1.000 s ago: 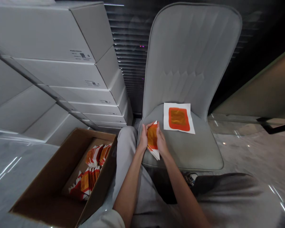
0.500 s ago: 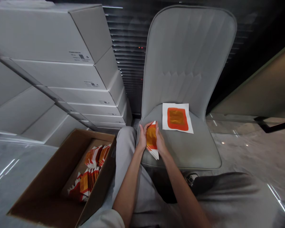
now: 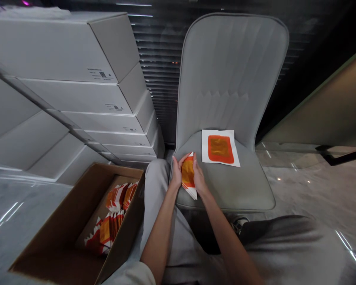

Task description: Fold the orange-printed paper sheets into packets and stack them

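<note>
Between my hands is a folded paper (image 3: 188, 173), white at its pointed ends with an orange and gold band across the middle. My left hand (image 3: 177, 171) grips its left edge, and my right hand (image 3: 199, 177) is closed along its right edge. The paper is held above the front left part of the grey chair seat (image 3: 240, 190). Flat on the seat, to the right of my hands, lies a square white sheet (image 3: 221, 147) with an orange border around a gold square. Layers show at the lower tip of the folded paper.
An open cardboard box (image 3: 62, 206) stands at my left, holding several folded orange and white papers (image 3: 111, 227). Behind it rise stacked white boxes (image 3: 101, 95). The chair's backrest (image 3: 231, 67) is ahead, with dark blinds (image 3: 157, 71) behind.
The view has shifted slightly. Both hands keep their hold on the folded paper, with hardly any visible movement; the flat sheet lies where it was.
</note>
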Demonstrator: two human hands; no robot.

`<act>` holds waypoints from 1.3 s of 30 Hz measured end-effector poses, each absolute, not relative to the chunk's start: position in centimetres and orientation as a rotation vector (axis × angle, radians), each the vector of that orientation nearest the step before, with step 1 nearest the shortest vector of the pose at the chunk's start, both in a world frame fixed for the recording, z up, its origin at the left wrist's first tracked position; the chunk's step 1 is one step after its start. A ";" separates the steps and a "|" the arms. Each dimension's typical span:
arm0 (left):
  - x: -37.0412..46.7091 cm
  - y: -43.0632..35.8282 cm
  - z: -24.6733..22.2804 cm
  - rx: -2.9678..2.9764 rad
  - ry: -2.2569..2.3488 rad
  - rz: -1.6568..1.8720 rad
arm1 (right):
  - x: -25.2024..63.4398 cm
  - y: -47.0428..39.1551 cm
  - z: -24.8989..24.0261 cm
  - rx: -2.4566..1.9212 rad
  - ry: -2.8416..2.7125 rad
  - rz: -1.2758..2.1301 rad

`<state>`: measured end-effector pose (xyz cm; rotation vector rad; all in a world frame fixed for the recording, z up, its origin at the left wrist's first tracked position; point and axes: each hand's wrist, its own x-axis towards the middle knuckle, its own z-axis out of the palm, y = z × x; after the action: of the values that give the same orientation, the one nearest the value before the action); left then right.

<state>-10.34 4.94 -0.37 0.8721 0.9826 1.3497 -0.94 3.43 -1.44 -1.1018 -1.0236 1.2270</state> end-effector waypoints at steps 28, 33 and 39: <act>-14.1 4.0 3.7 1.316 1.190 1.612 | 13.2 4.1 5.1 -1.248 -1.097 0.834; -14.8 2.4 6.3 2.223 1.409 1.086 | 12.1 1.5 13.3 -0.905 -1.274 1.036; -14.4 1.4 3.3 2.464 1.499 0.576 | 10.7 -3.2 25.3 -0.393 -1.455 1.214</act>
<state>-14.37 1.35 3.26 2.4635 1.4991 0.5758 10.68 -3.25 25.26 -0.3927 -1.4552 1.2144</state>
